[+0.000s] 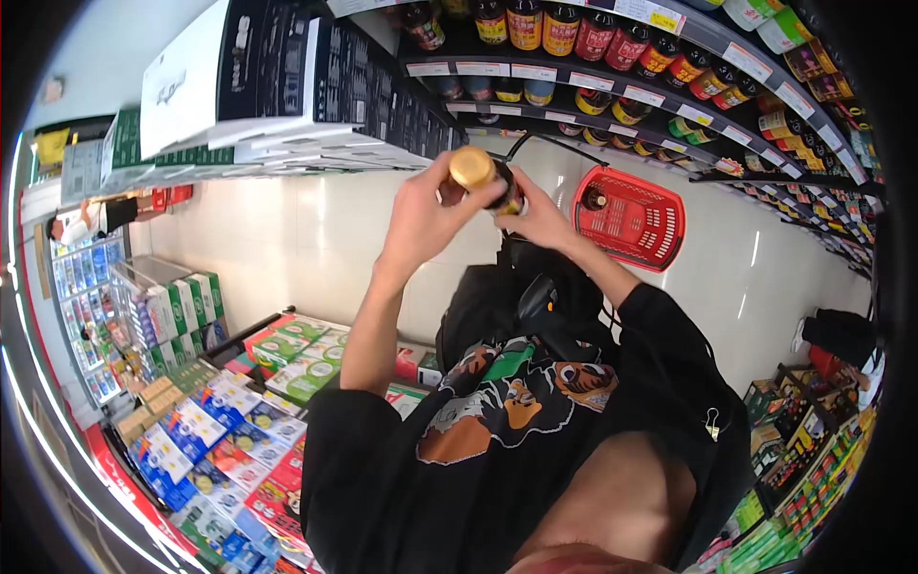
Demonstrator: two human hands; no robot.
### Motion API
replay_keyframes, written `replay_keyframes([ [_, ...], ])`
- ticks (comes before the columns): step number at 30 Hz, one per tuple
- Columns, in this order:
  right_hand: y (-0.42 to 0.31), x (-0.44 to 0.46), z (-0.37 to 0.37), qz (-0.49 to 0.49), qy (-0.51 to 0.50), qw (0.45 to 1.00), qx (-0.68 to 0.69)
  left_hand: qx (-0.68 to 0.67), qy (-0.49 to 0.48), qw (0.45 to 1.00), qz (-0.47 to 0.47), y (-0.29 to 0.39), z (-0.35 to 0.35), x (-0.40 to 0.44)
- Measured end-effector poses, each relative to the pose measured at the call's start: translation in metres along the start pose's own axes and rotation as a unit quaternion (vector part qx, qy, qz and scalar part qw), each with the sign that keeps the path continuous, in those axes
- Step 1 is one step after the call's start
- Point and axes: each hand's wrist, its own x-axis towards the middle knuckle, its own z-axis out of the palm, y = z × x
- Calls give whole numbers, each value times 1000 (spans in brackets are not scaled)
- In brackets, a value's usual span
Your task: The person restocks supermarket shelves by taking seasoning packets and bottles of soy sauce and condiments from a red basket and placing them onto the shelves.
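A dark jar or bottle (505,190) with a gold cap (471,167) is held between both my hands, in front of my body. My left hand (426,212) is closed around its capped end, with the thumb lying along the side. The fingers of my right hand (543,216) grip the other end, near the yellowish label. My fingers cover much of the label, so I cannot read it. Beyond my right hand, a red shopping basket (677,230) rests on the floor, and a small dark container (595,199) lies in its left end.
Shelves (583,75) of sauce bottles and jars stretch along the far side and right. Stacked boxes (277,77) rise at the upper left. A display of colourful cartons (229,430) stands to my left. Other people are at the far left (96,218) and far right (837,335).
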Motion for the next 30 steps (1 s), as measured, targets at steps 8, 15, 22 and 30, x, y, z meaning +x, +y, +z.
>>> replay_keyframes([
  [8,53,121,6,56,189,980,4,80,154,961,214,-70,7,73],
  [15,-14,169,-3,141,124,867,462,96,216,938,255,-105,-1,125],
  [22,5,234,-17,128,158,856,474,58,185,954,228,-119,-5,177],
  [30,16,270,-30,133,151,854,480,-156,169,956,182,-133,-1,243],
])
